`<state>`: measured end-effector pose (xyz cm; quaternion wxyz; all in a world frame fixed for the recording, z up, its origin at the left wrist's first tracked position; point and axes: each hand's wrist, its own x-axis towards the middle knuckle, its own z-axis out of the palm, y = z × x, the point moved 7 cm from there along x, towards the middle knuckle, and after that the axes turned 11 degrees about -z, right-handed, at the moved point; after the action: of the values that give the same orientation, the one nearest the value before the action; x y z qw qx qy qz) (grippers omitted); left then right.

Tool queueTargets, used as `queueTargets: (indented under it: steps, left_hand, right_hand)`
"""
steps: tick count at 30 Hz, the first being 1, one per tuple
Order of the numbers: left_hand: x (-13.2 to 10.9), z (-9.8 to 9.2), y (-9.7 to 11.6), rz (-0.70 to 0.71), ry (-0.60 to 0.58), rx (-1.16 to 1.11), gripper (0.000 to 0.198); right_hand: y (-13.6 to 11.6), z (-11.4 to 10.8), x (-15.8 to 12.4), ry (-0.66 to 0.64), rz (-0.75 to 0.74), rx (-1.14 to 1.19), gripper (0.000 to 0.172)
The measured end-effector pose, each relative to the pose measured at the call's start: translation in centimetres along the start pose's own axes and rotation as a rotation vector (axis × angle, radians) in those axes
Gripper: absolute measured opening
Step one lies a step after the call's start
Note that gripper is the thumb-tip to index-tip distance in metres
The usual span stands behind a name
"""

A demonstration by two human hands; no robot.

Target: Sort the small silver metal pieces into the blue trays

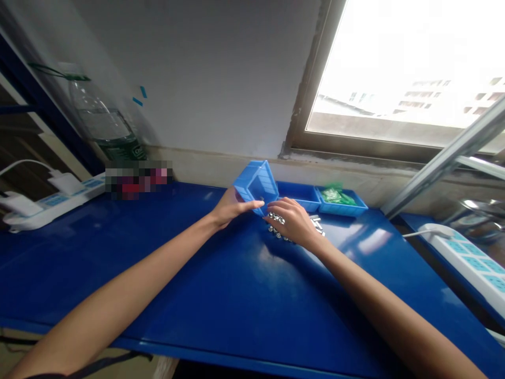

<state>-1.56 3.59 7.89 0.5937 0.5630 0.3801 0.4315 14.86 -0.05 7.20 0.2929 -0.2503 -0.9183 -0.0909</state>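
My left hand (232, 208) grips a light blue plastic bin (256, 179) by its side, thumb over the rim. The bin is tilted, its opening turned toward my right hand. My right hand (294, 221) is curled over small shiny metal parts (277, 219), some showing between its fingers and thumb. More of these parts lie on the blue table (244, 295) under and beside that hand. Their exact kind is too small to make out, and my palm hides some of them.
Behind the right hand stand a blue tray (298, 190) and another tray (349, 210) with green-and-white packets (337, 195). Power strips lie at left (59, 205) and right (469, 255). A large bottle (104, 121) stands back left; a metal frame (437, 158) slants at right.
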Motion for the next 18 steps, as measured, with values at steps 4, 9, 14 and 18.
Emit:
queueTargets:
  steps: [4,9,14,18]
  left_hand:
    - [0.0,1.6,1.4,0.097,0.006,0.203,0.048]
    - [0.2,2.6,2.1,0.136,0.006,0.256,0.06]
    - [-0.3,2.8,2.5,0.171,-0.064,0.212,0.079]
    - [-0.3,2.7,2.3,0.194,-0.103,0.199,0.082]
  right_hand:
    - [0.5,-0.7,-1.4,0.07,0.045,0.046,0.017]
    - [0.5,-1.4,-1.2,0.103,0.078,0.057,0.016]
    - [0.9,-1.2,-1.2,0.073,0.138,0.064,0.018]
    - [1.1,-1.3,-1.3,0.078,0.157,0.064,0.018]
